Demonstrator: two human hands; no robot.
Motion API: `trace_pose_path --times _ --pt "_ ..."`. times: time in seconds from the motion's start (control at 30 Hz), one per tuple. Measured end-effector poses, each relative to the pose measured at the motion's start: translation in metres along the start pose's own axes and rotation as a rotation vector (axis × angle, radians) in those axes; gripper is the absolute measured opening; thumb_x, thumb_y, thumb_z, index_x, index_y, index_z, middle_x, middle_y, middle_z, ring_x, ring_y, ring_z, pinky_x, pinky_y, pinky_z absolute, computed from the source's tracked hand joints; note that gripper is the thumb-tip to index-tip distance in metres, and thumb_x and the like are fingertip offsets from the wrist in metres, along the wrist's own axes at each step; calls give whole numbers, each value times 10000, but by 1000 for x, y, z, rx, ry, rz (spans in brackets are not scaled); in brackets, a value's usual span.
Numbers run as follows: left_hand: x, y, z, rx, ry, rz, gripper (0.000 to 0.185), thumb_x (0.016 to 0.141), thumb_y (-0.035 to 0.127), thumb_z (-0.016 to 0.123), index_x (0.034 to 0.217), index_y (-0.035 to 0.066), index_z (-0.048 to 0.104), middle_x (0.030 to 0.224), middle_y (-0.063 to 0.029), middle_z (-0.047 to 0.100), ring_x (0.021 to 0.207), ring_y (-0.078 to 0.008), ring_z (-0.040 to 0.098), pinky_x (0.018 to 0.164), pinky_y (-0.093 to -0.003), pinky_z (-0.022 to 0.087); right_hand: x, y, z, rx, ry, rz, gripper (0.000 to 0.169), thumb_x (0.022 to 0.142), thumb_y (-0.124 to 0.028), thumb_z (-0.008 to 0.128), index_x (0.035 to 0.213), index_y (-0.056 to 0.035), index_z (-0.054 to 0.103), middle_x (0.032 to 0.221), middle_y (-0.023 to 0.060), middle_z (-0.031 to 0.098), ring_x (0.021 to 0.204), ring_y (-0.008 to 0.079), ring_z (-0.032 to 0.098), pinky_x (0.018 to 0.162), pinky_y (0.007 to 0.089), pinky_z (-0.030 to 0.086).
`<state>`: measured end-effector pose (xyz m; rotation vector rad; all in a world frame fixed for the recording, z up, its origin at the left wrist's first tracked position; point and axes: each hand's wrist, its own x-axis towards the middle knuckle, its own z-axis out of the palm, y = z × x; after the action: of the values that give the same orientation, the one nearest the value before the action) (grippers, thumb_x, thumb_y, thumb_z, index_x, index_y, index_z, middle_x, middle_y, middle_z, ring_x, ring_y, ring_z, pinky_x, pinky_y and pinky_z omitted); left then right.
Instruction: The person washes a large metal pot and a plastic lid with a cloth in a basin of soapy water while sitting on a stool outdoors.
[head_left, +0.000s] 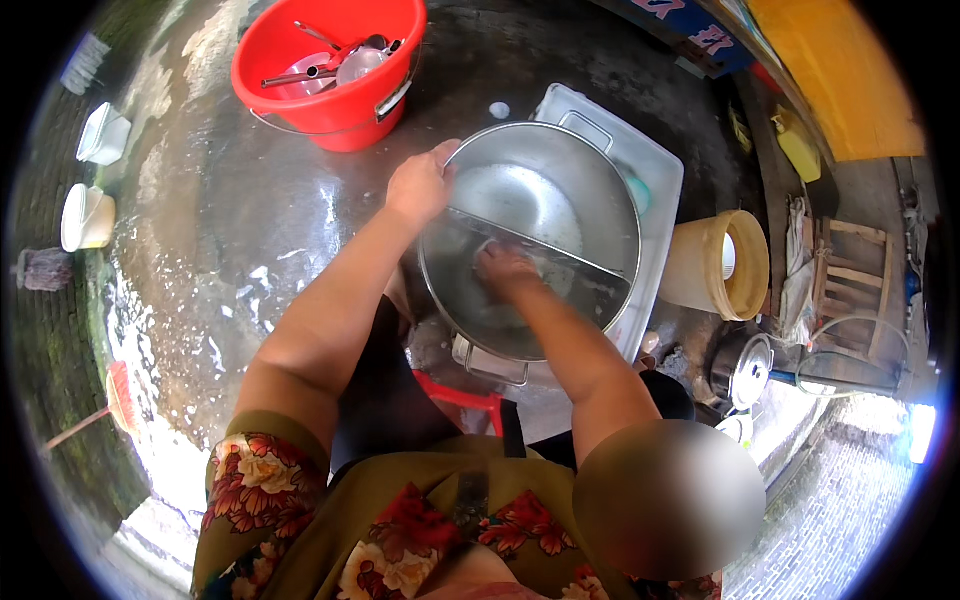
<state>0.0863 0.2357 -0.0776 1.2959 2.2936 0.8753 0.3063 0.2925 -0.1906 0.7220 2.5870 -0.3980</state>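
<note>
A large round stainless steel pot (525, 187) with a straight divider across its inside and two loop handles rests on a white plastic tub. My left hand (424, 180) grips the pot's rim at its upper left. Inside the pot, on the near side of the divider, my right hand (506, 270) presses against the inner surface; something pale shows at its fingertips, too unclear to name. The near half looks wet or holds cloudy water.
A red bucket (330, 112) of utensils and bowls stands at the upper left. The white tub (660, 195) lies under the pot. To its right are a beige bucket (679, 262), a lidded metal pot (750, 371) and a wooden rack (855, 277). The floor is wet.
</note>
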Motion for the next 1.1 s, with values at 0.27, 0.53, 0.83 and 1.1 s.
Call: trace_pose_path --times 0.27,0.53,0.83,1.1 --pt "-1 17 7 -42 -13 2 395 838 132 541 1233 147 535 1000 -200 635 942 -372 600 833 -438 474 -31 94 17 -327 -346 305 503 762 -344 616 1194 -90 565 1273 111 514 1156 329 525 932 434 447" --pt "-3 21 1 -79 70 -97 336 815 126 560 1147 154 605 993 -154 651 953 -337 610 821 -418 481 -45 15 -31 141 -646 76 825 772 -565 553 1417 -96 343 1405 135 424 1242 332 455 1020 392 381" --pt "1 19 3 -53 91 -54 315 813 119 583 1125 145 612 1007 -154 645 960 -341 604 822 -420 479 -55 -49 -50 1405 -232 124 491 772 -265 677 1166 -6 540 905 90 629 743 149 588 653 289 499" --pt "4 23 3 -19 54 15 370 805 136 549 1168 167 613 1026 -135 656 973 -308 615 847 -402 484 -99 31 -93 -76 -727 43 333 678 -247 689 956 -63 693 946 81 683 835 201 650 691 360 520"
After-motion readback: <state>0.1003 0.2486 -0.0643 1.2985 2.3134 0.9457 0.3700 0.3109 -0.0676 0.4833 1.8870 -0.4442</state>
